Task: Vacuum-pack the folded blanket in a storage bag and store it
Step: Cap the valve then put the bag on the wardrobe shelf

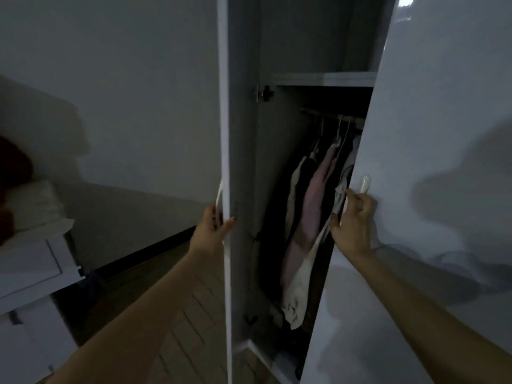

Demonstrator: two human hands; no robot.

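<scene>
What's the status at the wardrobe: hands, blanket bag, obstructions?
Left hand grips the left door edge; right hand grips the right door handle. No blanket bag in view. Hanging clothes fill the opening.

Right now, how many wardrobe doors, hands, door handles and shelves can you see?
Wardrobe doors: 2, the left door and the right door
Hands: 2, the left hand on the left door's edge, the right hand round the right handle
Door handles: 2, left handle, right handle
Shelves: 1, the shelf
Total: 7
</scene>
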